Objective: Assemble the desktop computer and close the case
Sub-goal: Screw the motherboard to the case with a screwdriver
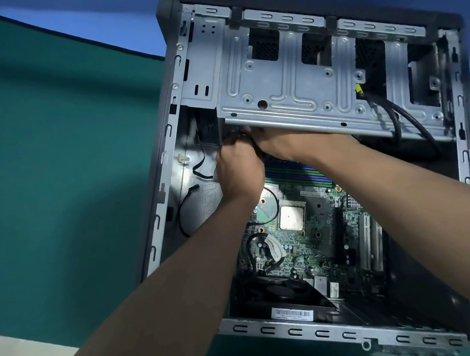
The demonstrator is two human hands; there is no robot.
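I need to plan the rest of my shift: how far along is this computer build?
Done: the motherboard sits in the case, with the CPU seated. In hand: the left hand grips a black cable by the drive cage; the right hand reaches beneath it, fingers hidden. Left: no cooler on the CPU, and the case side is open.

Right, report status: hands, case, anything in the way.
Left hand grips black cable under drive cage. Right hand beside it, fingers partly hidden. Case open, motherboard exposed. Cage overhangs both hands.
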